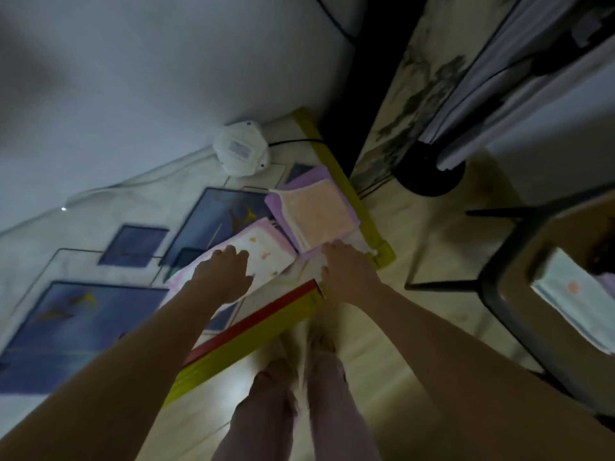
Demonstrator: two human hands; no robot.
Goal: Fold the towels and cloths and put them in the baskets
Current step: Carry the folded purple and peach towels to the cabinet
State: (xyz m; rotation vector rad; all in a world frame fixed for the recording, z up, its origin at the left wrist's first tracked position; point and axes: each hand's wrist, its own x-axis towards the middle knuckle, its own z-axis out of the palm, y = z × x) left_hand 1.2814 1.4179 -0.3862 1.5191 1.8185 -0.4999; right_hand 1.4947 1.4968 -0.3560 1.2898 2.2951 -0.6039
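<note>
The person's legs (299,404) stand on pale floor (399,344) just short of the table's near edge, a red and yellow strip (253,331) running diagonally. Both forearms reach over that edge. The left hand (223,277) lies palm down on a white towel with coloured spots (263,251), fingers extended and slightly spread, pressing the cloth flat. The right hand (346,271) rests at the table's near right corner, fingers extended, their tips touching the near edge of a stack of folded cloths (316,214), peach on purple. The stack sits just beside the yellow right edge (336,168), with open floor beyond. Farther back stands a white device (241,149) against the wall. To the right, well apart, a basket (519,261) holds a folded towel (572,294).
</note>
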